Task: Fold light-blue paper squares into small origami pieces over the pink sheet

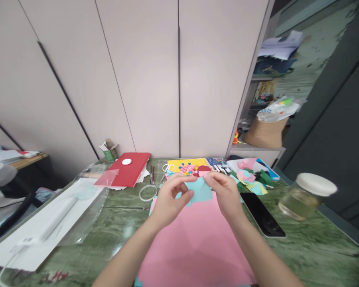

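Pink paper [197, 243] lies nearest, a large sheet flat on the green marbled table [311, 247], running from the near edge up under both forearms. Above it the left hand [169, 199] and the right hand [224, 193] meet on a small light-blue paper piece [201, 191], each pinching it between thumb and fingertips at its upper edge, so it hangs just over the pink sheet. It looks thin, light and limp, easy to crease or tear, so I judge it is best held near the edges or along a fold with a gentle pinch, as it is now. Just right of the right hand lies a dark phone [262, 215], face up, and further right a glass jar [305, 196] with a white lid. Left of the hands sits a clear tape ring [148, 192], and beyond that a long white sheet under clear plastic film [77, 211]. Farther back are a red folder [128, 168], a yellow sheet with coloured pompoms [188, 167] and folded paper scraps [251, 181], against pale cabinet doors [155, 79]
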A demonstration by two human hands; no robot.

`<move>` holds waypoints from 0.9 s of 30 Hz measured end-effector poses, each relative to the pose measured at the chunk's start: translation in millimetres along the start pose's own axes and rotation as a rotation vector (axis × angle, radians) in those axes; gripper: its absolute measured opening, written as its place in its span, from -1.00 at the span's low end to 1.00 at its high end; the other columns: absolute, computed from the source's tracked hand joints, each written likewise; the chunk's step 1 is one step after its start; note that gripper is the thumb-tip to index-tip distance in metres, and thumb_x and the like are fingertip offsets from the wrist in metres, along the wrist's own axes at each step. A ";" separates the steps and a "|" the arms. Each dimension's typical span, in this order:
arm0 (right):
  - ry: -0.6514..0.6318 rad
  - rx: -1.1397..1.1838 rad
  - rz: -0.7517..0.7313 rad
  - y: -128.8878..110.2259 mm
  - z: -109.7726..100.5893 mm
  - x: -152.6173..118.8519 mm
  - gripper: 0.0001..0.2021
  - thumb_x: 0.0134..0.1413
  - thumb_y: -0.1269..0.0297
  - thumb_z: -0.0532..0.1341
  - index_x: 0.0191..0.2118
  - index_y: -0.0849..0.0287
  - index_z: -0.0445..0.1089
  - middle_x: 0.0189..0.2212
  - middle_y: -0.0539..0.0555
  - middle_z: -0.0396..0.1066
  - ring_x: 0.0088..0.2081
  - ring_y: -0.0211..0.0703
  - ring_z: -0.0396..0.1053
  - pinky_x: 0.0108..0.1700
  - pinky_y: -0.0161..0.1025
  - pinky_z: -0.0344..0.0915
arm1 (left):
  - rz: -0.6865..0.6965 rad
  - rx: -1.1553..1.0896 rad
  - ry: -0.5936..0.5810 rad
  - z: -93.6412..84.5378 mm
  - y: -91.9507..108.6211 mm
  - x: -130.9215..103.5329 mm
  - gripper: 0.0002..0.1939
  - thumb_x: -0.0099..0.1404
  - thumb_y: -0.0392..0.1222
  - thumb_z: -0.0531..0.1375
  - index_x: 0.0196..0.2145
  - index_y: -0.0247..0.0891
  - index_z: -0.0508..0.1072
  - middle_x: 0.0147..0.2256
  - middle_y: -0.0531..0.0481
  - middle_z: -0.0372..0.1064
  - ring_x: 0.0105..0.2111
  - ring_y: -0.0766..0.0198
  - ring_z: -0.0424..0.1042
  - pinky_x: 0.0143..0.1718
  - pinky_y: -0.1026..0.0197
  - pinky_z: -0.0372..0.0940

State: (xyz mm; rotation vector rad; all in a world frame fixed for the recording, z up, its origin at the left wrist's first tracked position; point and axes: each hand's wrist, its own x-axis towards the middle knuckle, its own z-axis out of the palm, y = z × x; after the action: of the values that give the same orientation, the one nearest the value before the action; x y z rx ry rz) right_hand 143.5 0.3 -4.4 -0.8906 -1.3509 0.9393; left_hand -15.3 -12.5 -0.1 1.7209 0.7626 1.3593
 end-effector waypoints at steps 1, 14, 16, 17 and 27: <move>-0.002 0.000 -0.004 0.3 0.4 -0.3 -0.72 0.02 0.17 0.16 -0.60 0.20 0.26 -0.63 -0.07 0.11 -0.57 -0.31 0.09 -0.55 -0.34 0.03 | -0.007 -0.004 -0.004 -0.2 0.2 0.3 -0.72 0.11 -0.38 0.17 -0.21 -0.18 0.46 -0.34 0.01 0.20 -0.48 0.44 0.23 -0.41 0.31 0.23; 0.111 -0.338 -0.198 1.2 19.3 -11.1 -0.69 0.15 0.20 0.02 -0.58 0.14 0.01 -0.61 -0.09 0.00 -0.52 -0.27 0.02 -0.47 -0.31 -0.01 | -0.107 0.054 0.195 10.2 -3.3 -3.2 -0.77 0.00 -0.33 0.26 -0.33 -0.23 0.35 -0.37 0.02 0.29 -0.45 0.37 0.29 -0.41 0.29 0.25; 0.115 -0.380 -0.216 3.3 20.2 -12.2 -0.70 0.16 0.23 0.00 -0.57 0.13 0.01 -0.60 -0.08 0.01 -0.51 -0.26 0.03 -0.46 -0.30 -0.01 | -0.123 0.018 0.208 11.2 -4.9 -3.4 -0.79 0.04 -0.31 0.24 -0.33 -0.23 0.32 -0.38 0.02 0.30 -0.43 0.36 0.31 -0.41 0.30 0.24; 0.114 -0.394 -0.220 4.3 20.4 -12.6 -0.71 0.17 0.24 0.00 -0.56 0.13 0.01 -0.60 -0.08 0.01 -0.51 -0.26 0.04 -0.46 -0.29 -0.01 | -0.126 0.006 0.204 11.5 -5.3 -3.2 -0.78 0.05 -0.31 0.23 -0.31 -0.23 0.31 -0.37 0.01 0.32 -0.41 0.34 0.32 -0.40 0.29 0.25; 0.122 -0.506 -0.265 5.0 21.5 -14.1 -0.71 0.17 0.28 -0.01 -0.57 0.13 0.00 -0.59 -0.06 0.07 -0.47 -0.22 0.07 -0.39 -0.27 0.01 | -0.141 0.064 0.158 11.4 -4.9 -2.2 -0.74 0.04 -0.32 0.24 -0.28 -0.21 0.30 -0.38 0.01 0.38 -0.40 0.30 0.36 -0.38 0.26 0.24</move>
State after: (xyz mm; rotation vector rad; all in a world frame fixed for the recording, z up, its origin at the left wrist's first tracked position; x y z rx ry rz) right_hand 121.8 -11.1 -13.7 -1.0915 -1.5833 0.3330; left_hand -4.7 -14.3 -6.7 1.5896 1.0072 1.3983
